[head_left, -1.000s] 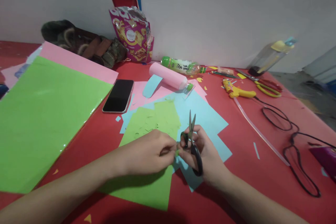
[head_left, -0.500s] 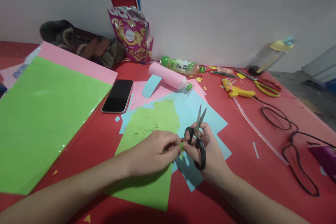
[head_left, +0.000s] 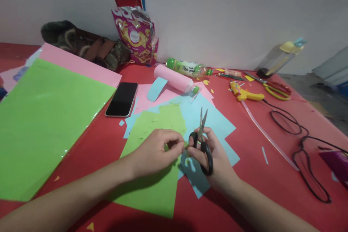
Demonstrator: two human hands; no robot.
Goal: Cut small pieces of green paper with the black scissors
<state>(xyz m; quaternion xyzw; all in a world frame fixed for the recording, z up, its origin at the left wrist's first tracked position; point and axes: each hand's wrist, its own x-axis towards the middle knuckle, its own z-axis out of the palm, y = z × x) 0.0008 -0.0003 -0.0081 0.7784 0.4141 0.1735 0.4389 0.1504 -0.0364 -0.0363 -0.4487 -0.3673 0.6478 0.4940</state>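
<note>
Over the green sheet (head_left: 152, 197), my left hand (head_left: 159, 150) is closed in a pinch, thumb against fingertip; whatever is between them is too small to make out. Close beside it, its fingertips almost meeting the left ones, my right hand (head_left: 216, 157) holds black-handled scissors (head_left: 206, 157). The scissors' blades point away from me and stand slightly apart. Beneath the right hand lie light blue paper sheets (head_left: 220, 119). Small green cut scraps (head_left: 146, 130) are scattered on the green sheet.
A phone (head_left: 122, 99) lies left of the papers, beside a large green sheet pack (head_left: 54, 116). Behind are a pink-wrapped bottle (head_left: 174, 79), a green-capped drink bottle (head_left: 187, 67) and a snack bag (head_left: 137, 38). At right are a yellow glue gun (head_left: 246, 94), its cable (head_left: 288, 119) and larger scissors (head_left: 276, 90).
The green paper bit seen between my fingertips is now mostly out of sight. Both hands have shifted slightly, and the scissors have moved a little to the left.
</note>
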